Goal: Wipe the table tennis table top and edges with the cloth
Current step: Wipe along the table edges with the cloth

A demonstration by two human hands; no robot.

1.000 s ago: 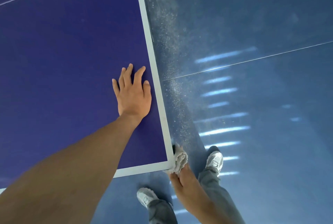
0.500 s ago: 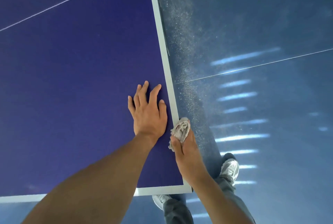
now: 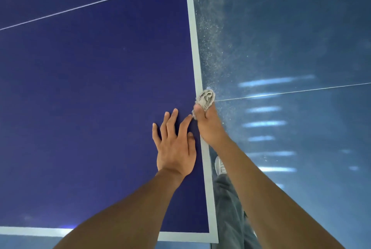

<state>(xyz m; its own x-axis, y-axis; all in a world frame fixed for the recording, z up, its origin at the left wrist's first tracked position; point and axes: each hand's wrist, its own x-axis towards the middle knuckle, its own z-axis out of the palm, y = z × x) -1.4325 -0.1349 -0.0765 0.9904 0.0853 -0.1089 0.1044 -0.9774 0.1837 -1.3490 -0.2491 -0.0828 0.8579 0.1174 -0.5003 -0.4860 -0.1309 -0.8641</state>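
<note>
The dark blue table tennis table fills the left of the view, with a white border stripe along its right edge and near edge. My right hand grips a bunched grey cloth and holds it against the right edge of the table, just beyond my left hand. My left hand rests flat on the table top beside that edge, fingers spread.
To the right of the table lies a glossy blue floor with a dusty streak along the table edge and a thin white line across it. My grey trouser leg and a white shoe stand by the table's near right corner.
My right hand has slid the cloth along the table's right edge, from the near corner away from me, past my left hand. The left hand has stayed flat on the top.
</note>
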